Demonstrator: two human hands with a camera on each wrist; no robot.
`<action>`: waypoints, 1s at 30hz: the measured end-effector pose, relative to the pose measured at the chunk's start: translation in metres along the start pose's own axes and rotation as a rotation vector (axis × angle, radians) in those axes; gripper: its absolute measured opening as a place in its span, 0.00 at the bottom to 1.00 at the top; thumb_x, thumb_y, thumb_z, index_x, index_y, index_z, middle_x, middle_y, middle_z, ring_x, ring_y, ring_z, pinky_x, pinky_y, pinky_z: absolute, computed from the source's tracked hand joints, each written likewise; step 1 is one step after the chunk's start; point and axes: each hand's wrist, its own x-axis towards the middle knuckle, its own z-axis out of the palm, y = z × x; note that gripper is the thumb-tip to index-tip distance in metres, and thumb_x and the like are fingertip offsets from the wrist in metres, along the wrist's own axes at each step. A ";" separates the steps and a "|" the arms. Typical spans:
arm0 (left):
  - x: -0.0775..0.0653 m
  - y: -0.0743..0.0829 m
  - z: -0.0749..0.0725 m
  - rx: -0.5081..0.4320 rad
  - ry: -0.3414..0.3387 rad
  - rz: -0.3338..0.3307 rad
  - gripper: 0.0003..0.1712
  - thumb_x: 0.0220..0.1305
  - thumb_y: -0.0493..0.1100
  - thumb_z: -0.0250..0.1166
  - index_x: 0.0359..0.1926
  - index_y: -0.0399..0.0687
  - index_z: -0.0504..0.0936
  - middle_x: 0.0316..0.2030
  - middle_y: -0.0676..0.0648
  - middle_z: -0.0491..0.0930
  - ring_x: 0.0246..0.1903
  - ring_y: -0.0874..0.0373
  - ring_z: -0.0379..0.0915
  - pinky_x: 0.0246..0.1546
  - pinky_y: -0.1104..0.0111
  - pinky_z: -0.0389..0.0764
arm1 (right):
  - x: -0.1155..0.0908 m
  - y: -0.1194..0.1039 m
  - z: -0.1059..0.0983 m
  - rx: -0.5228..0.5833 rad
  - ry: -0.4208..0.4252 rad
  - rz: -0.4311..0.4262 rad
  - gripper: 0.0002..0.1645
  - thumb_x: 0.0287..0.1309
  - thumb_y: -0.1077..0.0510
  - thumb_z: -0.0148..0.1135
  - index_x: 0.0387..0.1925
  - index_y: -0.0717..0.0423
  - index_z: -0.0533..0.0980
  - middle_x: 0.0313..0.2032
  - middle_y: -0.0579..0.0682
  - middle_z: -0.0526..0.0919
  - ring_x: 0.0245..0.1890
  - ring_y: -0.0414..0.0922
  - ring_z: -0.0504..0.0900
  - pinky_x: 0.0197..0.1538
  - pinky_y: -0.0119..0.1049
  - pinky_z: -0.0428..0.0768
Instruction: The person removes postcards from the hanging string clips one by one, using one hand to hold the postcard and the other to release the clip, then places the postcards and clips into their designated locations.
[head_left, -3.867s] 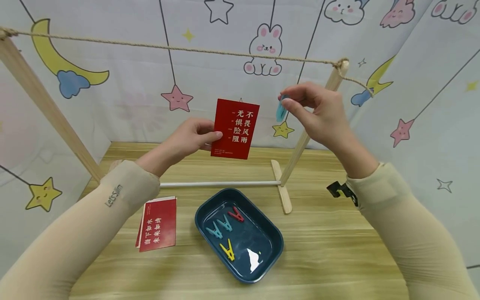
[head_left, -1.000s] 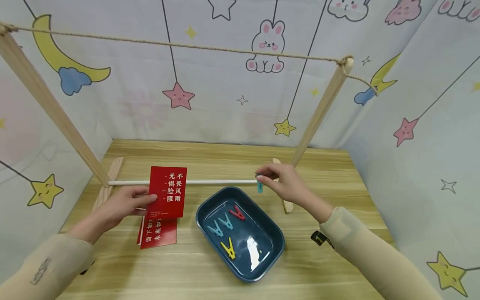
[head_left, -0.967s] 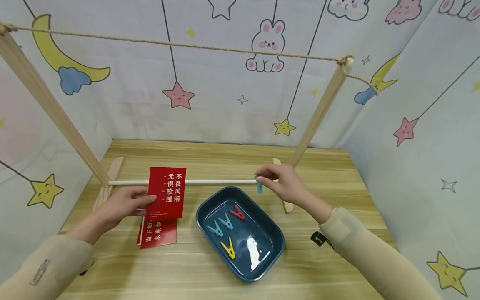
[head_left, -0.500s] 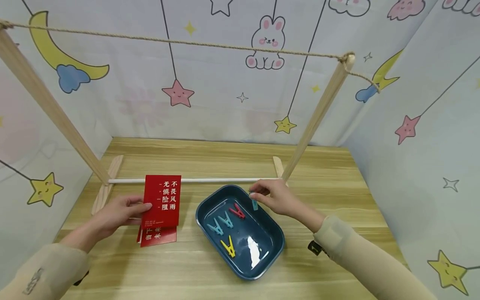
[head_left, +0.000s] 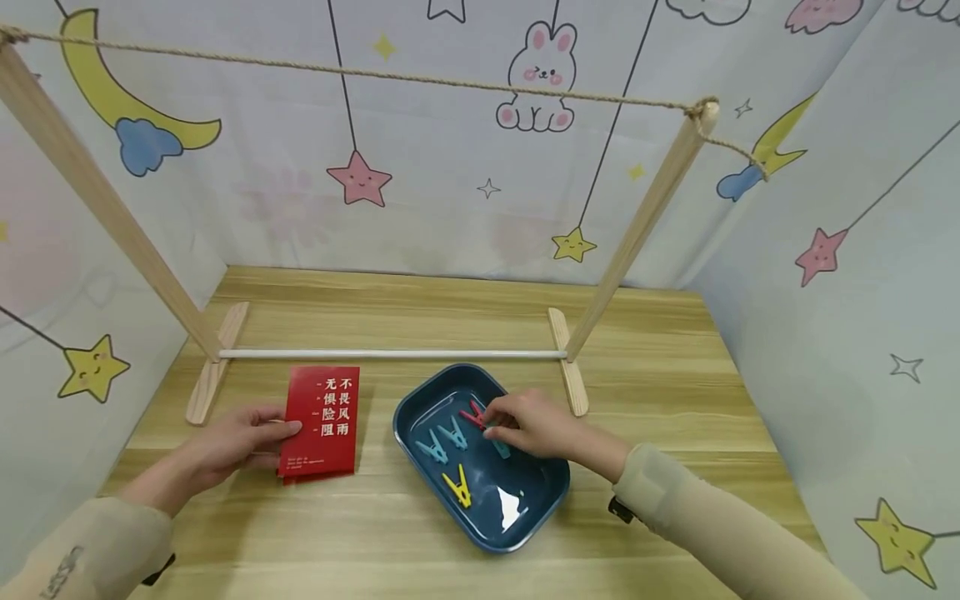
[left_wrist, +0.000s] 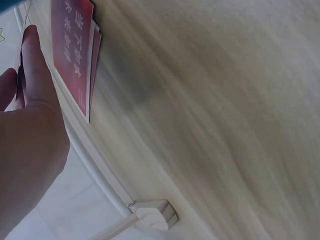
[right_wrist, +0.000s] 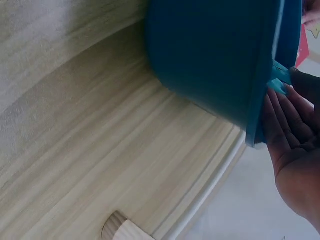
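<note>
My left hand (head_left: pixel 238 442) pinches a red card (head_left: pixel 322 421) with pale printed characters by its left edge. The card is above other red cards (left_wrist: pixel 72 55), which it almost wholly covers in the head view; the left wrist view shows a gap. My right hand (head_left: pixel 536 425) pinches a light blue clothespin (head_left: pixel 502 449) between thumb and fingers, low over the right side of the dark blue tray (head_left: pixel 525 542). Inside that tray lie a red clothespin (head_left: pixel 472 414), two light blue clothespins (head_left: pixel 452 434) and a yellow clothespin (head_left: pixel 458 487).
Behind the tray stands a wooden frame with a left post (head_left: pixel 112 208) and a right post (head_left: pixel 645 229). A twine rope (head_left: pixel 420 80) joins their tops, and a white rod (head_left: pixel 390 354) their feet. Patterned cloth (head_left: pixel 450 233) encloses the wooden tabletop (head_left: pixel 645 367).
From below the rope, both hands have come down. The left hand has brought the red card over the other cards; the right has carried the light blue clothespin left and down into the tray.
</note>
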 end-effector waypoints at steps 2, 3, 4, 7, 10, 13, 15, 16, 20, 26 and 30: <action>0.000 -0.003 0.000 -0.014 -0.013 -0.012 0.22 0.69 0.44 0.57 0.57 0.35 0.67 0.48 0.38 0.75 0.46 0.43 0.74 0.46 0.54 0.74 | 0.000 -0.001 0.004 -0.018 -0.020 -0.003 0.10 0.61 0.52 0.63 0.40 0.52 0.77 0.33 0.34 0.79 0.30 0.26 0.73 0.33 0.22 0.73; 0.000 -0.004 0.000 -0.018 -0.014 -0.017 0.22 0.69 0.44 0.57 0.57 0.34 0.67 0.47 0.37 0.75 0.46 0.43 0.74 0.46 0.53 0.75 | 0.001 -0.001 0.005 -0.017 -0.034 -0.003 0.10 0.60 0.52 0.63 0.40 0.52 0.77 0.33 0.34 0.79 0.30 0.25 0.73 0.33 0.21 0.73; 0.000 -0.005 0.001 -0.020 -0.012 -0.021 0.22 0.69 0.44 0.57 0.57 0.34 0.67 0.47 0.37 0.75 0.46 0.43 0.74 0.46 0.53 0.75 | 0.002 -0.002 0.007 -0.013 -0.044 -0.005 0.10 0.60 0.52 0.63 0.40 0.52 0.77 0.33 0.34 0.79 0.30 0.25 0.73 0.33 0.20 0.73; 0.000 -0.006 0.001 -0.018 -0.002 -0.035 0.22 0.69 0.45 0.57 0.56 0.34 0.67 0.46 0.38 0.76 0.45 0.43 0.74 0.45 0.54 0.75 | 0.003 -0.004 0.008 -0.017 -0.070 0.008 0.10 0.60 0.52 0.64 0.39 0.54 0.77 0.32 0.35 0.79 0.30 0.25 0.73 0.33 0.20 0.72; 0.001 -0.007 0.002 -0.027 0.000 -0.047 0.22 0.69 0.45 0.57 0.55 0.33 0.68 0.46 0.37 0.76 0.45 0.44 0.74 0.45 0.54 0.75 | 0.005 -0.007 0.009 -0.039 -0.089 0.015 0.10 0.59 0.52 0.64 0.38 0.54 0.77 0.30 0.35 0.77 0.29 0.26 0.73 0.32 0.20 0.72; 0.002 -0.008 0.002 -0.033 0.000 -0.060 0.20 0.70 0.45 0.56 0.54 0.34 0.68 0.46 0.37 0.76 0.45 0.44 0.74 0.46 0.53 0.75 | 0.007 -0.008 0.011 -0.072 -0.099 0.008 0.10 0.59 0.51 0.64 0.38 0.52 0.77 0.29 0.34 0.76 0.28 0.25 0.72 0.31 0.19 0.71; 0.003 -0.009 0.002 -0.031 0.005 -0.065 0.20 0.70 0.45 0.55 0.54 0.34 0.68 0.46 0.38 0.76 0.45 0.44 0.74 0.46 0.54 0.75 | 0.008 -0.009 0.012 -0.084 -0.102 0.001 0.10 0.59 0.51 0.65 0.37 0.52 0.78 0.29 0.34 0.76 0.27 0.24 0.71 0.30 0.18 0.71; 0.004 -0.009 0.001 -0.027 0.009 -0.067 0.20 0.71 0.45 0.55 0.55 0.34 0.68 0.46 0.38 0.76 0.45 0.44 0.74 0.46 0.54 0.75 | 0.009 -0.010 0.013 -0.092 -0.104 0.000 0.10 0.59 0.51 0.65 0.37 0.52 0.78 0.29 0.34 0.76 0.27 0.24 0.71 0.30 0.18 0.70; 0.008 -0.010 0.000 -0.011 0.033 -0.076 0.22 0.70 0.47 0.56 0.56 0.35 0.67 0.46 0.38 0.76 0.44 0.44 0.75 0.45 0.54 0.75 | 0.009 -0.010 0.016 -0.125 -0.117 0.016 0.11 0.59 0.49 0.65 0.37 0.51 0.78 0.28 0.34 0.76 0.26 0.24 0.71 0.29 0.18 0.70; 0.011 -0.011 0.001 0.008 0.067 -0.089 0.23 0.69 0.47 0.57 0.55 0.34 0.67 0.43 0.38 0.77 0.42 0.43 0.76 0.43 0.54 0.77 | 0.008 -0.011 0.020 -0.185 -0.148 0.055 0.14 0.58 0.44 0.64 0.35 0.50 0.78 0.23 0.33 0.73 0.23 0.28 0.70 0.27 0.21 0.69; 0.012 -0.011 0.002 0.027 0.073 -0.086 0.22 0.69 0.46 0.57 0.54 0.33 0.67 0.42 0.37 0.77 0.40 0.44 0.77 0.41 0.54 0.77 | 0.008 -0.012 0.022 -0.226 -0.151 0.070 0.15 0.57 0.42 0.64 0.34 0.49 0.78 0.20 0.31 0.69 0.21 0.28 0.68 0.25 0.22 0.68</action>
